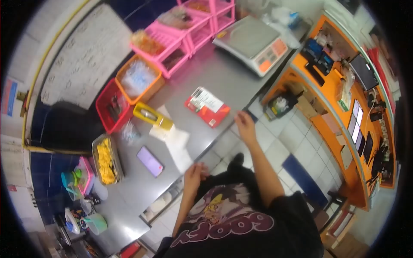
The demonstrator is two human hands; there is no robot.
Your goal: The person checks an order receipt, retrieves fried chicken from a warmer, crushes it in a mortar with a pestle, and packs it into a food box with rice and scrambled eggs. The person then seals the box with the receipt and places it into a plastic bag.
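Observation:
My right hand (245,125) hangs in the air over the tiled floor, just right of a red and white box (207,107) on the steel table. Its fingers are loosely curled and apart, with nothing visible in them. At the table's front edge is my left hand (196,172), loosely open and seemingly empty, beside the end of a white paper strip (178,150). A phone with a lilac screen (150,161) lies left of the paper. Above the phone, a yellow holder (152,116) has a metal item in it.
The steel table (180,79) bears a scale (251,43), pink baskets (172,36), an orange bin (159,81), a red bin (101,107) and a container of yellow food (105,160). Right, an orange desk (333,92) holds screens. A blue board (304,180) stands behind on the tiles.

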